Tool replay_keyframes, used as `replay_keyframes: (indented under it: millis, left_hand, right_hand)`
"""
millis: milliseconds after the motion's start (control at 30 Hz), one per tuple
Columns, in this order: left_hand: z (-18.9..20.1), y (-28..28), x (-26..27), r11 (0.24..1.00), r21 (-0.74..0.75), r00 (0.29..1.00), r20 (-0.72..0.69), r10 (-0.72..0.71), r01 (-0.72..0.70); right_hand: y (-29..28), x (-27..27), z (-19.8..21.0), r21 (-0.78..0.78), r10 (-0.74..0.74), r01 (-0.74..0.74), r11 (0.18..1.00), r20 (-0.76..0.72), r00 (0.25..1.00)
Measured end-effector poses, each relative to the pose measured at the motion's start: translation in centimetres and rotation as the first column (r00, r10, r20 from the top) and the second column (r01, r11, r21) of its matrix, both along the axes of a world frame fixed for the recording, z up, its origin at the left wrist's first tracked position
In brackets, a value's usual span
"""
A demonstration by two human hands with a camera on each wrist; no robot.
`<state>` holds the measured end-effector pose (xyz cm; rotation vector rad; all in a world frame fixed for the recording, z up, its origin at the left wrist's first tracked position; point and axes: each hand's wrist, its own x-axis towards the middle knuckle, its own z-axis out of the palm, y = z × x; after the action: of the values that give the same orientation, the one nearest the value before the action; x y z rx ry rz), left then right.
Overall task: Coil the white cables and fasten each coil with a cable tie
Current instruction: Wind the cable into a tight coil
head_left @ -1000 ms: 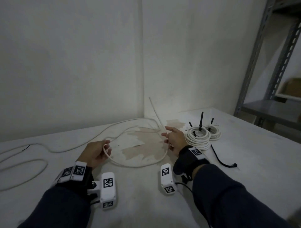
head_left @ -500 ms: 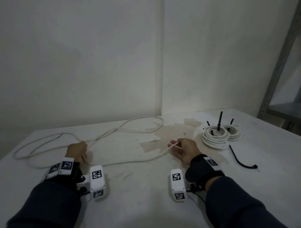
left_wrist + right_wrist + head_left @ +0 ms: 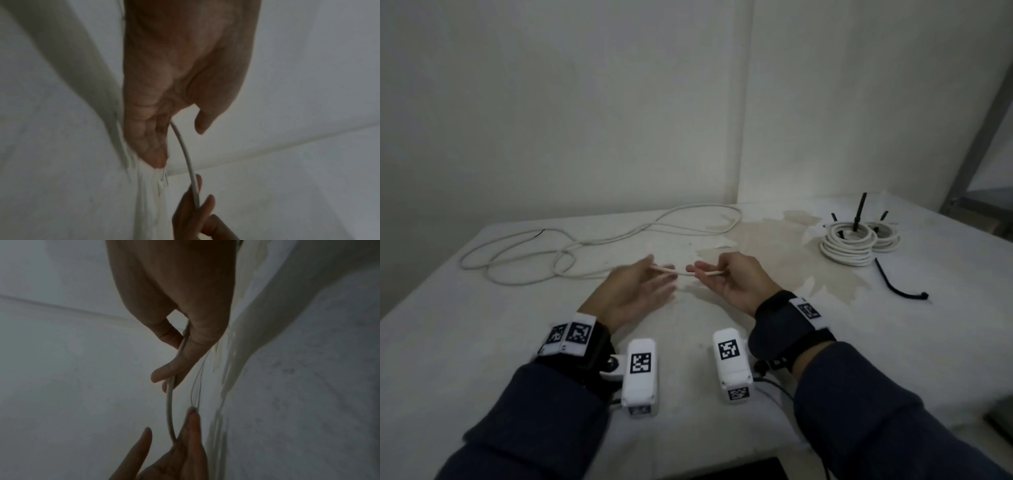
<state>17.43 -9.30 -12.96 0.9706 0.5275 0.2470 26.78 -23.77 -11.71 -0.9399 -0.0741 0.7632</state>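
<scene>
White cable (image 3: 681, 272) pinched, tied coils (image 3: 842, 253) head-view only

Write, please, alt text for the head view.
The right hand pinches the end of a white cable that runs to the outstretched fingers of the left hand, above a white table. Two tied coils and a loose black cable tie lie at right.

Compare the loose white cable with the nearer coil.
The loose cable sprawls in open loops; the coil is wound into stacked rings. The loose cable is untied, its end pinched by the right hand; the coil carries black ties and lies untouched. Both are white.
</scene>
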Motion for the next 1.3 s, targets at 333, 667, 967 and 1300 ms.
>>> replay_keyframes:
  millis: [333, 667, 967, 1300]
  left_hand:
    - [-1.3, 3.0, 0.0, 0.932, -0.071, 0.920, 0.154, 0.361, -0.355]
    - [-2.1, 4.8, 0.1, 0.909, -0.056, 0.897, 0.147, 0.416, -0.412]
    - [-1.4, 3.9, -0.5, 0.994, 0.026, 0.986, 0.127, 0.105, -0.109]
    - [-1.7, 1.3, -1.2, 0.873, 0.451, 0.975, 0.025, -0.221, 0.186]
  right_hand:
    - [2.7, 0.0, -0.6, -0.066, -0.084, 0.083, 0.994, -0.020, 0.996]
    - [4.9, 2.2, -1.4, -0.037, -0.123, 0.125, 0.992, 0.046, 0.991]
    - [4.8, 1.6, -1.8, -0.258, 0.015, 0.113, 0.960, 0.446, 0.895]
    - [4.8, -0.4, -1.3, -0.219, 0.089, 0.112, 0.969, 0.738, 0.668]
